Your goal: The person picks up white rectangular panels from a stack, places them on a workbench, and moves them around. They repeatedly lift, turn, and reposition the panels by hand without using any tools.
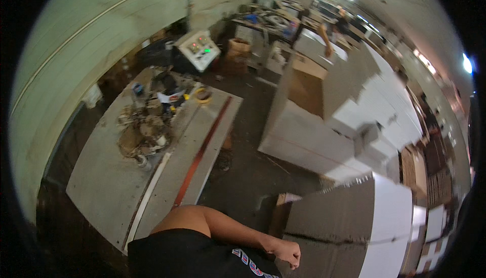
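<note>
My left hand (286, 253) is at the lower middle, its forearm bent across the front of my black shirt. The fingers are curled in; whatever is inside them, if anything, is hidden. Just to its right lies a stack of cardboard sheets (329, 212), brown-grey on top with a white strip on the right. In the picture the hand overlaps the stack's near left edge; whether they touch I cannot tell. My right hand is out of view.
Left stands a worktable (96, 176) with a red strip (202, 151), cluttered tools and a yellow tape roll (203, 95). A control box (197, 50) with lit buttons is behind it. Large white cartons (309, 136) stand right of the dark floor (243, 176). A blurred person's arm (324, 40) shows farther back.
</note>
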